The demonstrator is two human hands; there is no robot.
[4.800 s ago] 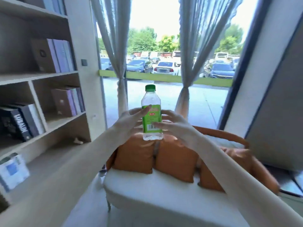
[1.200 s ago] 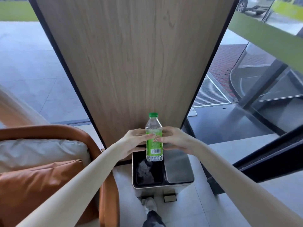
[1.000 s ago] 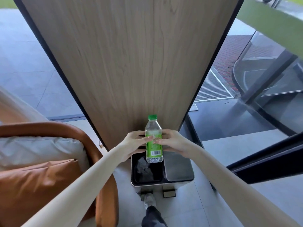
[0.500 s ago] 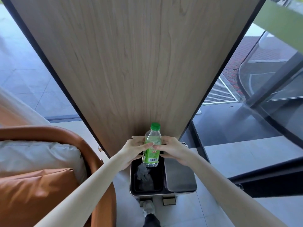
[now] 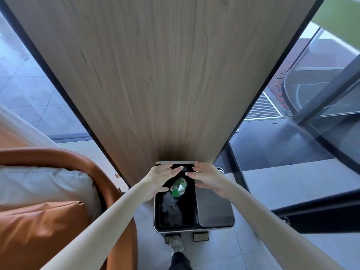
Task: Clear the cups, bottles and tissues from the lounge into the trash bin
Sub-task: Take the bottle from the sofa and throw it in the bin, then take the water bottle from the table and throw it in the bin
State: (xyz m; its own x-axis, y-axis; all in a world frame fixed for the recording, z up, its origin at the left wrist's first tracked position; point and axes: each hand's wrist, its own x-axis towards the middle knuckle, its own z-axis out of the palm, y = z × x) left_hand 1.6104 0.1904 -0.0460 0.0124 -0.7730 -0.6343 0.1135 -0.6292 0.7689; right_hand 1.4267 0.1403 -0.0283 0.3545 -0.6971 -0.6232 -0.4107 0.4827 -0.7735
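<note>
We look down on a two-compartment trash bin (image 5: 174, 230) standing on the tiled floor (image 5: 272, 184) against the foot of a wooden panel (image 5: 165, 75). Our left hand (image 5: 159, 178) and right hand (image 5: 209, 178) hover over the far end of the bin with fingers straight and spread, fingertips facing each other across a gap; neither hand holds anything. The bottle (image 5: 178, 187), clear with a green cap, shows in the open left compartment, below and between the hands, touching neither. It is tilted, with its cap toward us. Just beside the cap lies crumpled pale tissue (image 5: 171, 209), nearer to us in the same compartment; we cannot tell whether the bottle rests on it. The right compartment is covered by a grey lid (image 5: 214, 207). Our shoe (image 5: 176, 245) sits on the left pedal at the front of the bin, and the right pedal (image 5: 200, 237) is bare. An orange armchair (image 5: 78, 158) with a pale cushion (image 5: 42, 184) and an orange cushion (image 5: 39, 230) stands to the left.
</note>
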